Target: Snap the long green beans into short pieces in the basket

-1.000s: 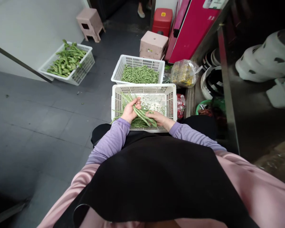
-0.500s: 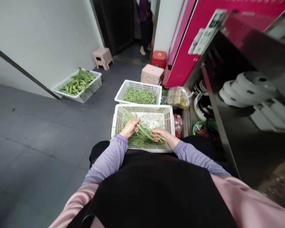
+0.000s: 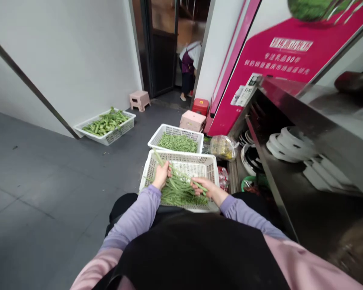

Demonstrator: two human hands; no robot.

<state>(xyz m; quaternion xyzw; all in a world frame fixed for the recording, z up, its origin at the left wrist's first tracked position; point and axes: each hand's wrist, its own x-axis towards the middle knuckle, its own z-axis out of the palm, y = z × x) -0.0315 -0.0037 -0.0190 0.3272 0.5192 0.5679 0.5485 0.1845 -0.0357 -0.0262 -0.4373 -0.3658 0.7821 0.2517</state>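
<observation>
Over the near white basket [image 3: 211, 171] both of my hands hold long green beans [image 3: 178, 191]. My left hand [image 3: 161, 176] is closed round several beans whose ends stick up past the thumb. My right hand [image 3: 206, 187] grips the other side of the bunch, and bean ends poke out below its fingers. A heap of the same long beans lies in the basket under my hands. Just beyond stands a second white basket [image 3: 153, 141] with short cut bean pieces [image 3: 178, 142] in it.
A basket [image 3: 121, 131] of green vegetables sits by the wall at left, near a pink stool [image 3: 139, 100]. Bagged food [image 3: 223, 147] and a metal shelf [image 3: 278, 189] with white dishes [image 3: 290, 143] are at right. A person [image 3: 188, 64] bends over in the doorway.
My view has tipped upward, so everything sits lower in the picture. My hands are slightly farther apart on the beans. The person in the doorway now shows bent over.
</observation>
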